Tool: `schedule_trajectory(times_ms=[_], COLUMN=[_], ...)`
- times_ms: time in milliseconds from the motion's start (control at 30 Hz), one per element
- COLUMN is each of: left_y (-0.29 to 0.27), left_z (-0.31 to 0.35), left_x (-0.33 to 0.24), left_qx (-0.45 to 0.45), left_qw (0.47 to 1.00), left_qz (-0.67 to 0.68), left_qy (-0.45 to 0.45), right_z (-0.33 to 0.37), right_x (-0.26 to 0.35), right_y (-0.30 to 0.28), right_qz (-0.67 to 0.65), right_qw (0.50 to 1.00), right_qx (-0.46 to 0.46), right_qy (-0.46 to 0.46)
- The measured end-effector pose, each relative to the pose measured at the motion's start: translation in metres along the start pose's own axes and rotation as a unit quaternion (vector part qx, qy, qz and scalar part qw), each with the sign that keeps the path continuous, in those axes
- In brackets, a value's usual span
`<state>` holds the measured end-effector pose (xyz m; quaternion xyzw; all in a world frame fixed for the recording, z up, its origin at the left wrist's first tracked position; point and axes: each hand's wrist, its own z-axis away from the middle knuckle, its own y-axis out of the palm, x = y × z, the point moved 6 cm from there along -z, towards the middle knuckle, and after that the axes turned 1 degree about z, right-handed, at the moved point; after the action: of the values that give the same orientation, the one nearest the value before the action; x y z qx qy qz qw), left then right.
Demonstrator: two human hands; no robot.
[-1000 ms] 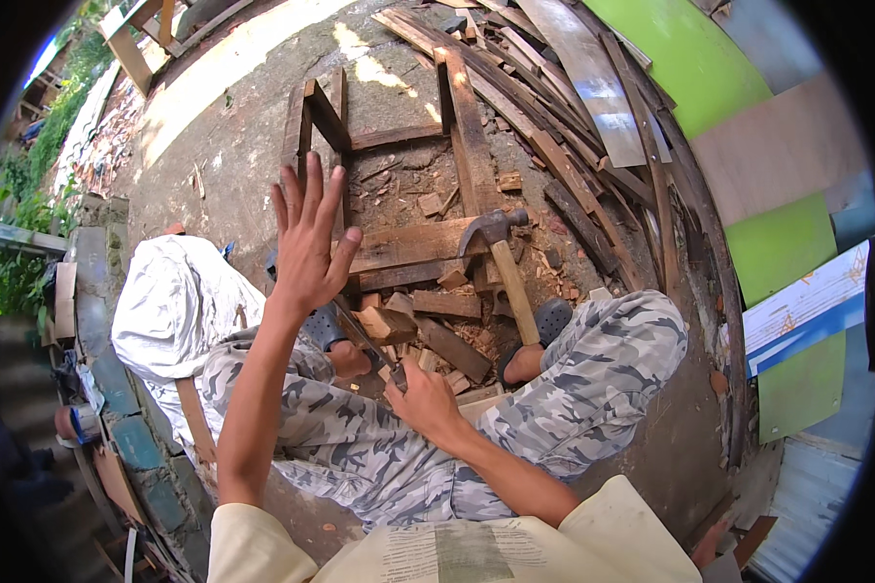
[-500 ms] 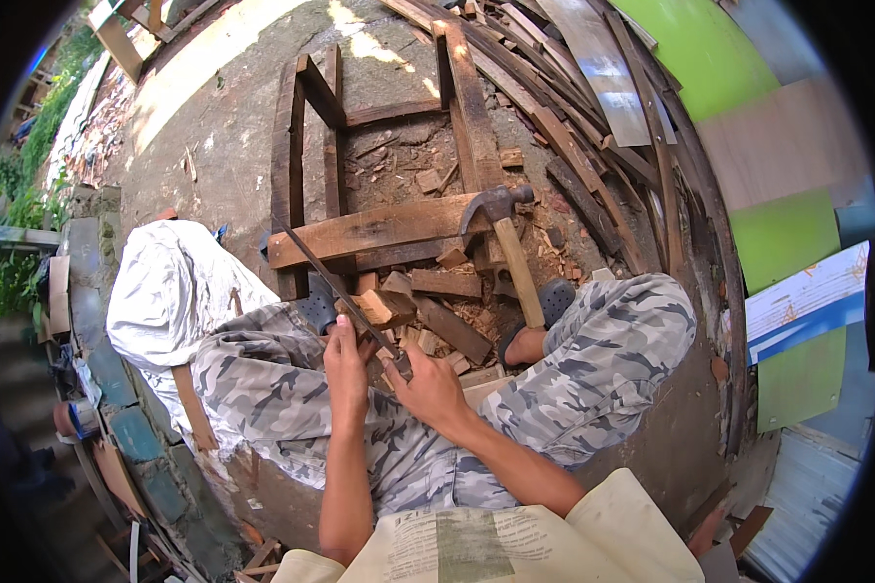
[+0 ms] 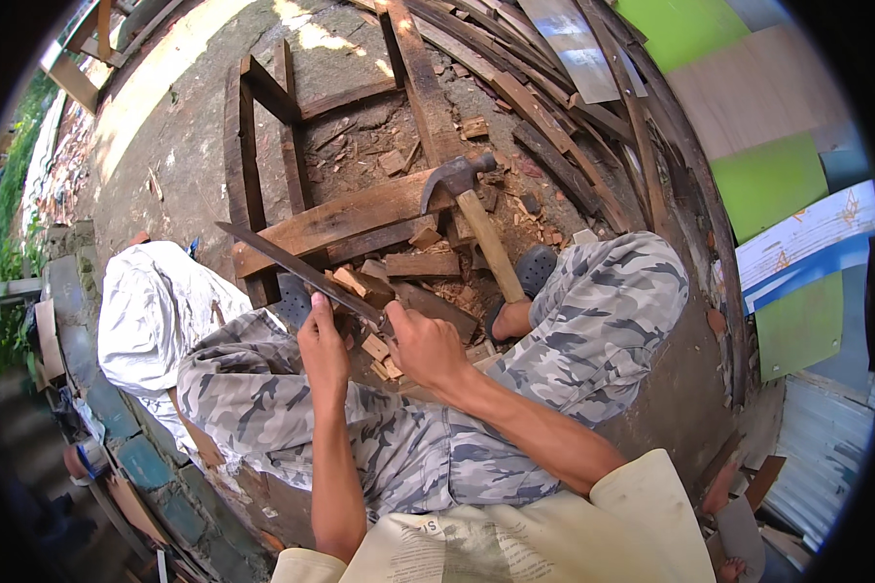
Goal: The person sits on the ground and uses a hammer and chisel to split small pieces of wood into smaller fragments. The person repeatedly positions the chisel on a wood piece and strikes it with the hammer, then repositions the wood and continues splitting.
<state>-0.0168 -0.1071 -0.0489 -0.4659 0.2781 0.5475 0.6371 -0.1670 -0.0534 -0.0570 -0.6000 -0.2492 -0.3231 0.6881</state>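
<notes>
A long dark-bladed machete (image 3: 280,255) slants across my lap, its tip pointing to the far left over a wooden crosspiece. My right hand (image 3: 426,348) is wrapped round its handle end. Close under the blade, my left hand (image 3: 323,340) is closed with its thumb up against the blade's lower edge; what its fingers pinch is hidden. A claw hammer (image 3: 491,248) with a wooden handle leans on the crosspiece (image 3: 345,222) of a wooden frame (image 3: 243,146). A small cut block (image 3: 362,284) lies just beyond the blade.
Offcuts (image 3: 423,265) and chips litter the ground between my feet in dark clogs (image 3: 535,270). Long timber strips (image 3: 544,126) are piled at the far right beside green panels (image 3: 768,189). A white cloth (image 3: 156,316) is draped at the left by a block wall (image 3: 141,457).
My view has shifted, so the frame and hammer appear farther left and higher. The machete's flat side shows more broadly, and both hands remain close together at it.
</notes>
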Motion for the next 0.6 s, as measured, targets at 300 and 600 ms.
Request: schedule_trajectory(times_ms=[300, 600], left_y=[0.002, 0.0], left_z=[-0.008, 0.002], left_x=[0.016, 0.023], left_qx=[0.018, 0.062], left_qw=[0.997, 0.997], left_qz=[0.071, 0.049], left_qy=[0.004, 0.008], right_z=[0.015, 0.044], right_x=[0.013, 0.008], right_y=[0.01, 0.003], right_qz=[-0.21, -0.095], right_qw=[0.974, 0.992], right_qx=[-0.001, -0.003], right_qy=[0.079, 0.081])
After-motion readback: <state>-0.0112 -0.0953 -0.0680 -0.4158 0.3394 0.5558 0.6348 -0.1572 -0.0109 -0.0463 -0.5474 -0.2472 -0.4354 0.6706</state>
